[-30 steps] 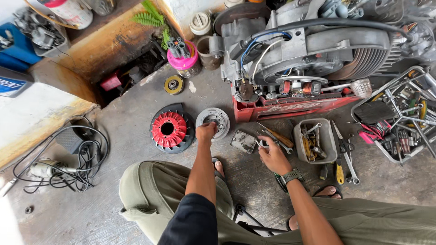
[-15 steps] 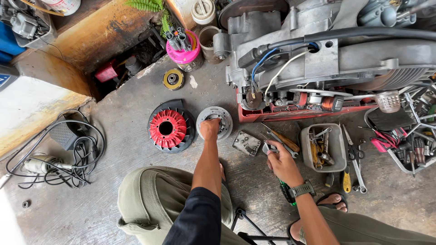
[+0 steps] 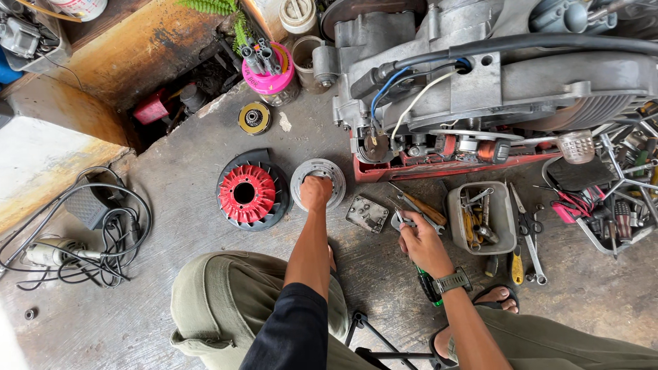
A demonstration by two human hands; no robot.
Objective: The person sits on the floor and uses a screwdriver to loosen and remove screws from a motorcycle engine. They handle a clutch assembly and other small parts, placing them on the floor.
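Knees in olive trousers (image 3: 233, 301) frame the near edge of the concrete floor (image 3: 171, 226). Right hand (image 3: 419, 241) is closed around a small silver metal tool (image 3: 401, 220), just beside a flat grey metal plate (image 3: 367, 214). Left hand (image 3: 316, 192) is curled shut on a round silver metal disc (image 3: 318, 182) lying flat. Touching it on the left sits a red finned fan wheel (image 3: 247, 194). Beyond stands a grey engine block (image 3: 480, 75).

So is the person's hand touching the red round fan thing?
No, the left hand rests on the silver round disc, beside the red fan wheel.
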